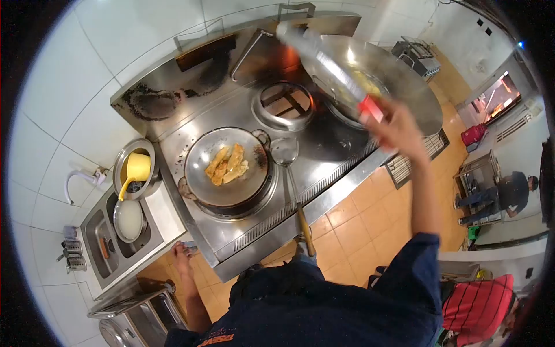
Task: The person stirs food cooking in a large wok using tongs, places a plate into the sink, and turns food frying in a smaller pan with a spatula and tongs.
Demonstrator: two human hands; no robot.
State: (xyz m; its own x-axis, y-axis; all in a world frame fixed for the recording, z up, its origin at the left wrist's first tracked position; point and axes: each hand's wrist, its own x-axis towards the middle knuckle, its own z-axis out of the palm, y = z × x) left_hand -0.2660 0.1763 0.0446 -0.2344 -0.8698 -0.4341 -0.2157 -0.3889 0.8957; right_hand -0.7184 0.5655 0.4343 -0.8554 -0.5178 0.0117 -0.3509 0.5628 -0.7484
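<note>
My right hand (394, 128) grips the red end of a long metal utensil (329, 63), blurred by motion and raised over the large wok (419, 98). Its exact kind is unclear. Yellowish food (370, 84) shows partly in that wok. My left hand (182, 252) hangs low beside the counter edge, fingers curled around something small and greyish that I cannot make out. Between the hands, a smaller wok (199, 159) on the stove holds golden-brown fried pieces (227, 165). A wok ladle (284, 151) with a wooden handle lies to its right, projecting past the stove's front edge.
A bare burner ring (283, 107) sits between the woks. At left are a sink (101, 254), a metal pot (118, 165) with a yellow dipper (137, 168), and a bowl of whitish liquid (128, 220). One person (511, 194) stands far right; a red striped shirt (480, 303) is nearer.
</note>
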